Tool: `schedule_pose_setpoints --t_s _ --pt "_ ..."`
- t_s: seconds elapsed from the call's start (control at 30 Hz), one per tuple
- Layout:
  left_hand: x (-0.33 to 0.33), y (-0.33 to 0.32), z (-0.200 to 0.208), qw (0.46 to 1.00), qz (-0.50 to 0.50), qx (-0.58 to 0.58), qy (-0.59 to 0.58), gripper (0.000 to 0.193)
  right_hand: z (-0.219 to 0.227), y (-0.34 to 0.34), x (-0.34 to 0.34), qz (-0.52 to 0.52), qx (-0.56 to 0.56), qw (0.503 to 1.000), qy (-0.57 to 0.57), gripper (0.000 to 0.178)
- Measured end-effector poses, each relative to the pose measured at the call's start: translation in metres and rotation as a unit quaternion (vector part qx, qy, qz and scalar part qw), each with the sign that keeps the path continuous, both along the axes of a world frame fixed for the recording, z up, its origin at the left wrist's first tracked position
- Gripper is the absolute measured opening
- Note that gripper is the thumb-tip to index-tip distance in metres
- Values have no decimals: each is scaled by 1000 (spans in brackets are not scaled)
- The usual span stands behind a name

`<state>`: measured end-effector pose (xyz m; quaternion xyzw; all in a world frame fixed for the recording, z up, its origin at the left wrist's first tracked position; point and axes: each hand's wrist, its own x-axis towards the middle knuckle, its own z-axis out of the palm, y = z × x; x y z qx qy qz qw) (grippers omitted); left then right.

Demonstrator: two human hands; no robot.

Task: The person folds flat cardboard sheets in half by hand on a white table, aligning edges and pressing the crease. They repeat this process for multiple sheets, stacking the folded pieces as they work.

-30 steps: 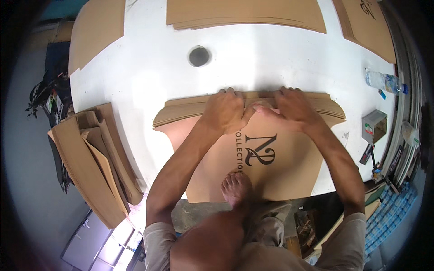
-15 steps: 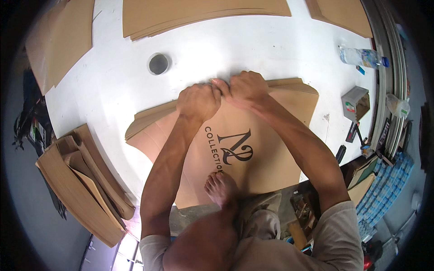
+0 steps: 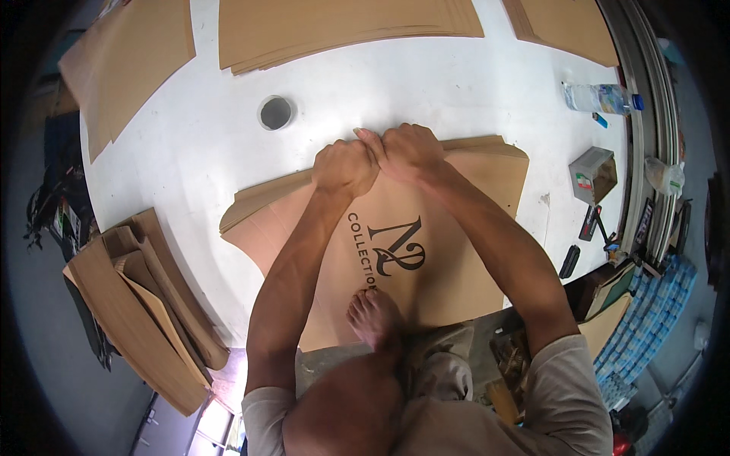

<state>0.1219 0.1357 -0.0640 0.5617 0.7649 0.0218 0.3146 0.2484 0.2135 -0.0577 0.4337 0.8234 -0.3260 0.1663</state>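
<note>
Side by side, my left hand (image 3: 344, 169) and my right hand (image 3: 411, 154) are closed over the far edge of a brown cardboard sheet (image 3: 464, 258). Their fingertips are hidden beneath the fists, and my right thumb points toward my left hand. The sheet carries a black printed logo and bows up in the middle. A bare foot (image 3: 374, 313) rests on its near part, just below the print. More brown layers show under the sheet's far left and right corners.
Flat cardboard stacks (image 3: 350, 34) lie along the white table's (image 3: 220, 144) far side, near a round hole (image 3: 275, 113). Folded cardboard (image 3: 144, 304) leans at the left. On the right are a plastic bottle (image 3: 601, 98), a grey box (image 3: 593, 175) and a black object (image 3: 569, 261).
My left hand has shifted slightly right, closer to my right hand. Both hands stay closed on the sheet's far edge, and the whole view has moved a little.
</note>
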Motion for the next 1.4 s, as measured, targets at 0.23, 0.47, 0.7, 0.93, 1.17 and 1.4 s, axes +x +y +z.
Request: schedule_pose_setpoints --t_s 0.23,0.47,0.7,0.93,1.17,1.4 --pt "-69 -52 25 998 -63 29 -5 69 26 1 78 107 116 987 42 77" --pt "-164 -101 11 993 -86 42 71 58 12 37 144 89 156 984 -6 81" --pt "-168 -91 4 992 -111 52 38 49 -5 51 140 133 147 980 0 77" --pt "-197 -117 23 995 -73 69 -3 45 20 63 167 108 150 982 45 67" --pt "-211 -109 -14 991 -81 82 -61 45 -19 79 177 72 111 990 46 65" --pt "-199 -110 2 985 -98 129 -65 48 -20 78 189 31 58 988 138 65"
